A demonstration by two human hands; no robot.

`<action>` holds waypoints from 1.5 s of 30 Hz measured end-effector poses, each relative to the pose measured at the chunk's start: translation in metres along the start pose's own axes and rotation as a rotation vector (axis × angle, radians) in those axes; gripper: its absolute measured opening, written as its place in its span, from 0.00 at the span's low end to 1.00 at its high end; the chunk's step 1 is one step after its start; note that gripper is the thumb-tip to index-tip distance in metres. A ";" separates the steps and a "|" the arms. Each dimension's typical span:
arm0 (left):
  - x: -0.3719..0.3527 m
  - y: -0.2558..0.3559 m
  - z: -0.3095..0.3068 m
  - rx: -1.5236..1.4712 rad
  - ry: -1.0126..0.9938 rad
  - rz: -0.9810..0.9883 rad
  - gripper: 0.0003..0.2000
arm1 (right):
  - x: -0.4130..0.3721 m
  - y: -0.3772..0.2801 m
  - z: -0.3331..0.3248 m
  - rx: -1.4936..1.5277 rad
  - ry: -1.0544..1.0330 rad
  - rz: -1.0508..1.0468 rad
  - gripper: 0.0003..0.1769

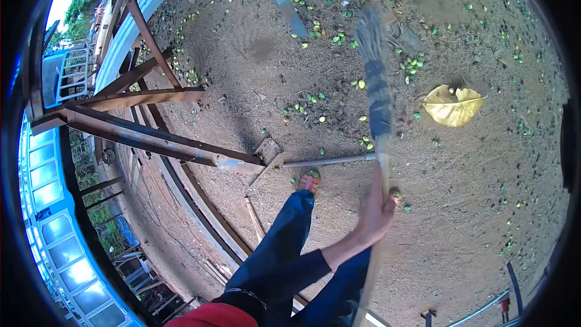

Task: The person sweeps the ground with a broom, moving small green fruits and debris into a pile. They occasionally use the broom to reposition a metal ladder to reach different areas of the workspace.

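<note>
My left hand [376, 213] is wrapped round the pale handle of a long broom [379, 115]. A dark wrapping binds the upper part of the shaft, and the grey-brown brush end reaches up toward the top edge, smeared by motion. The handle's other end runs down past my right leg and out of the frame. My right hand is out of sight. Small green and yellow leaves [311, 98] lie scattered on the sandy ground around the broom. To the right of the shaft is a large yellow leaf [454, 106].
A rusty metal frame [163, 142] stands at the left, its foot near my left foot [310, 180]. Across the ground lies a grey pipe [330, 161]. A blue metal bar [279, 0] slants in at the top. Another person [504, 309] shows small at the lower right.
</note>
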State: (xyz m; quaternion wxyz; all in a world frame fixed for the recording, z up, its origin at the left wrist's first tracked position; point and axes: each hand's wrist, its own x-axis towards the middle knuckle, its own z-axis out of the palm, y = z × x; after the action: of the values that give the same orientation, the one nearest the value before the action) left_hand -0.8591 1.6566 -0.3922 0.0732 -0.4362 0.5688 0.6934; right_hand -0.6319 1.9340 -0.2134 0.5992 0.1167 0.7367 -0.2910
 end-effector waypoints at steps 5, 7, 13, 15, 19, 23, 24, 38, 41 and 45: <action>0.202 0.030 -0.120 0.090 0.224 0.134 0.44 | 0.203 -0.153 -0.047 0.582 -0.383 -0.194 0.33; 0.278 0.041 -0.124 0.320 0.325 0.128 0.42 | 0.287 -0.208 -0.067 0.550 -0.529 -0.234 0.41; 0.395 -0.044 -0.035 0.075 0.339 0.068 0.43 | 0.313 -0.181 -0.140 0.708 -0.364 -0.174 0.41; 0.330 -0.033 -0.013 0.066 0.263 0.027 0.44 | 0.274 -0.148 -0.137 0.682 -0.248 -0.071 0.44; 0.203 -0.048 0.015 -0.006 0.048 -0.045 0.46 | 0.143 -0.060 -0.082 0.583 -0.094 0.003 0.34; 0.102 -0.045 0.004 -0.038 -0.085 -0.021 0.48 | 0.096 -0.028 -0.041 0.430 0.000 -0.135 0.34; 0.096 -0.032 -0.007 -0.044 -0.066 -0.059 0.48 | 0.084 -0.022 -0.029 0.377 0.033 -0.158 0.35; 0.189 -0.112 -0.016 0.309 0.146 -0.003 0.47 | 0.170 -0.047 -0.074 0.384 -0.003 -0.020 0.38; 0.068 -0.099 0.016 0.220 -0.163 -0.101 0.48 | 0.047 0.041 0.003 0.175 0.149 0.094 0.38; 0.012 -0.055 0.005 -0.015 -0.144 -0.160 0.48 | -0.010 0.072 0.057 0.150 0.284 -0.057 0.27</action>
State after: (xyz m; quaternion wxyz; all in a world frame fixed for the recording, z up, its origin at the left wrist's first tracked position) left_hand -0.8361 1.6747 -0.4404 0.1657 -0.4296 0.5203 0.7193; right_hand -0.5456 1.9611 -0.2306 0.4702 0.1802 0.7932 -0.3425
